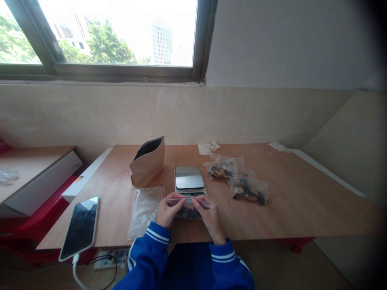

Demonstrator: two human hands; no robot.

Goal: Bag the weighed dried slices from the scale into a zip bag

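A clear zip bag (189, 213) with dark and tan pieces inside is pinched along its reddish top strip by both hands. My left hand (169, 209) grips the strip's left part between thumb and finger. On the other side, my right hand (208, 212) pinches the right part, thumbs close together. Just beyond the bag sits a kitchen scale (189, 177) with a shiny square plate, its front partly hidden by my hands. Flat clear zip bags (144, 211) lie left of my left hand. What the pieces are, I cannot make out.
An open brown paper pouch (148, 163) stands behind the flat bags. Filled zip bags (249, 190) lie right of the scale. A phone (81, 227) with a white cable overhangs the front left edge of the wooden table (302, 201). Crumpled tissue (211, 146) lies at the back.
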